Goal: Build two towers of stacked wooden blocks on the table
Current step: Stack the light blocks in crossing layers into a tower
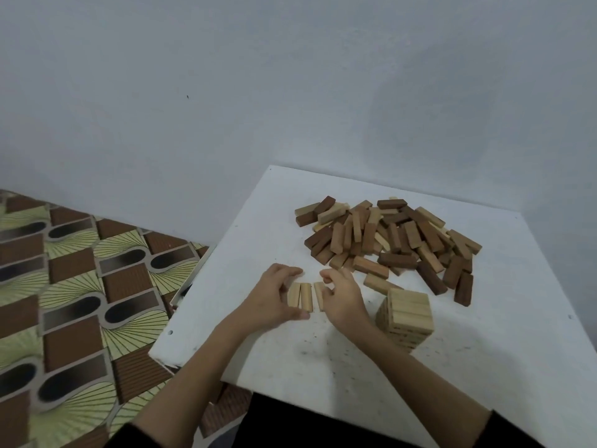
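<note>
I see both hands low on the white table [484, 367], whose painted top looks matte, scuffed and speckled with dark flecks. Between them lie three pale wooden blocks [305, 295], smooth rectangular bars set side by side on the bare surface, the rightmost one slightly apart from the other two. My left hand [274, 299] curls round the left side of the row, thumb at the near ends and fingers arched over the far ends, touching the outer block. My right hand [342, 299] has its fingers bent and pinches the rightmost block. Just right of that hand stands a squared tower [405, 316] of light blocks, several layers high, its top layer showing parallel bars. Beyond, toward the far edge, a loose pile of blocks [391, 240] sprawls, mixing dark reddish-brown and tan pieces at all angles. The plain wall [290, 76] is pale; the floor [64, 286] on the left shows a patterned brown and yellow-green covering.
</note>
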A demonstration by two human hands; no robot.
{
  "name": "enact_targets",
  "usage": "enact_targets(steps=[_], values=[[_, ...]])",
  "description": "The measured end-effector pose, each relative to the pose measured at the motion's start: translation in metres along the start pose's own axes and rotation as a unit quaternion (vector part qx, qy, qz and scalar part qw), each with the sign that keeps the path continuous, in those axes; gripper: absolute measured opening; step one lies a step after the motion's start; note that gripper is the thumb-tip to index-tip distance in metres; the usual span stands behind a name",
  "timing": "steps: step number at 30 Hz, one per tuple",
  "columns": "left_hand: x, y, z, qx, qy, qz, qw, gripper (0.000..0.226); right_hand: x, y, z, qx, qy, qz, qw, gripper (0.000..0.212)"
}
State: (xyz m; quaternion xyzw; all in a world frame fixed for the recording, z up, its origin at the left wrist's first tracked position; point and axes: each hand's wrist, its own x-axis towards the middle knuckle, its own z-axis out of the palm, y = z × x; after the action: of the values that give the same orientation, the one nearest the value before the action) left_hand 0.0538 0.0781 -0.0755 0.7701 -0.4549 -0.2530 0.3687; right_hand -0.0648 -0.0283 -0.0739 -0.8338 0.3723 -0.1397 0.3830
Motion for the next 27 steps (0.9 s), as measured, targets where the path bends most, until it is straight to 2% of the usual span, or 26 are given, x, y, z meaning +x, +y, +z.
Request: enact_targets(steps=[3, 6, 11, 27], values=[[-0.002, -0.002, -0.002, 0.014, -0.046, 0.016, 0.999, 0.083, -0.007, 0.005, -0.001, 0.021, -0.021, -0.051, 0.998, 0.045], [-0.004, -0.004, 0.0, 0.002, -0.027, 0.041, 0.999, 0.078, -0.012, 0.009, -0.001, 0.055, -0.048, -0.076, 0.994, 0.052], [-0.007, -0.008, 0.007, -0.039, 0.012, 0.049, 0.998, 0.071, -0.015, 0.016, 0.006, 0.042, -0.06, -0.131, 0.989, 0.067], [-0.008, -0.009, 0.01, -0.06, 0.023, 0.036, 0.997, 0.075, -0.013, 0.022, 0.01, 0.055, -0.065, -0.122, 0.989, 0.068]])
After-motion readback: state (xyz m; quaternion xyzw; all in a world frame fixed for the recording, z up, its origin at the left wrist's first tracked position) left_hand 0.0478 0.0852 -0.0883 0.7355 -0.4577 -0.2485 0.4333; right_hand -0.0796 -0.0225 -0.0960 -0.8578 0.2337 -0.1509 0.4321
